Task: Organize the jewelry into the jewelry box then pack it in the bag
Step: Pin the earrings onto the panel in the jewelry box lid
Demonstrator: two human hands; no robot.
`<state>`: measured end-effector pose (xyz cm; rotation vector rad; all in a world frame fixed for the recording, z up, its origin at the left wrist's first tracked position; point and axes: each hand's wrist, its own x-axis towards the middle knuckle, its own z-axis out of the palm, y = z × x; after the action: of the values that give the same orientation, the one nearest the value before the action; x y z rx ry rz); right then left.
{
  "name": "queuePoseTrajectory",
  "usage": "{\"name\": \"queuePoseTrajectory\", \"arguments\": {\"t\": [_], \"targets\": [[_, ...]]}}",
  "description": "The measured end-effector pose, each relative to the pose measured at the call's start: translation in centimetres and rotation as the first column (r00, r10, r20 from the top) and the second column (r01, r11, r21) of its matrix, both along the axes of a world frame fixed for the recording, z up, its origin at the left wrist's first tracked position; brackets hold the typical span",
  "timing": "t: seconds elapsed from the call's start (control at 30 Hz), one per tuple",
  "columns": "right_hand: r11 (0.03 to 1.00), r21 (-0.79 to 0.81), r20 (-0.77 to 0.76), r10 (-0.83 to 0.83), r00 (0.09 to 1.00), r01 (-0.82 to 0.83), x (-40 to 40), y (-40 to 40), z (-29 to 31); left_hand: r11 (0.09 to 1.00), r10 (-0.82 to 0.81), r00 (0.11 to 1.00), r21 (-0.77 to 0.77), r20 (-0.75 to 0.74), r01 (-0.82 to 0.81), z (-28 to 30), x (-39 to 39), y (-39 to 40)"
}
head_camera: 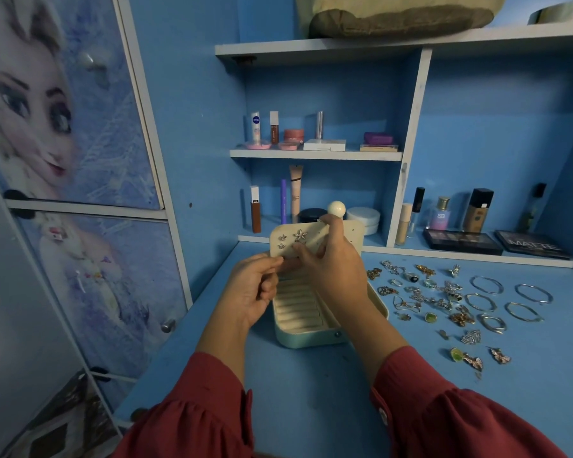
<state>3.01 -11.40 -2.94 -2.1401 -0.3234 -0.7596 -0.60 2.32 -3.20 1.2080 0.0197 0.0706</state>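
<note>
Jewelry box, pale green outside and cream inside, is seen open at the centre of the frame on the blue desk, its ribbed ring rolls exposed. A cream earring panel is stood upright at the back of the box, and small sparkly earrings, one shaped like a starfish, are pinned to its left part.

The right hand is raised in front of the panel, with the thumb and forefinger brought together against the panel face just below the starfish earring; whether a small piece is pinched between them cannot be told. The left hand is held at the lower left corner of the panel, its fingers curled and its fingertips pressed together at the panel's bottom edge, as if something tiny is pinched, though nothing can be made out there. Dark red sleeves are seen at the bottom of the frame.

To the right of the box, loose jewelry is spread over the desk: rings, brooches and earrings near the box, and silver bangles farther to the right.

Behind the box, in the middle and upper right of the frame, white-edged shelves are filled with cosmetics, with bottles and dark palettes lined up at the right. A bag is seen on the top shelf at the upper edge. A cupboard door with a cartoon picture fills the left of the frame.
</note>
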Motion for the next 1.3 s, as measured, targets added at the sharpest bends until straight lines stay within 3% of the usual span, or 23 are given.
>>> {"name": "queuePoseTrajectory", "arguments": {"t": [1.3], "targets": [[1.0, -0.014, -0.039, 0.01, 0.999, -0.011, -0.25, -0.2, 0.29, 1.0, -0.002, 1.0, -0.006, -0.016, 0.002, 0.84, -0.77, -0.42]]}}
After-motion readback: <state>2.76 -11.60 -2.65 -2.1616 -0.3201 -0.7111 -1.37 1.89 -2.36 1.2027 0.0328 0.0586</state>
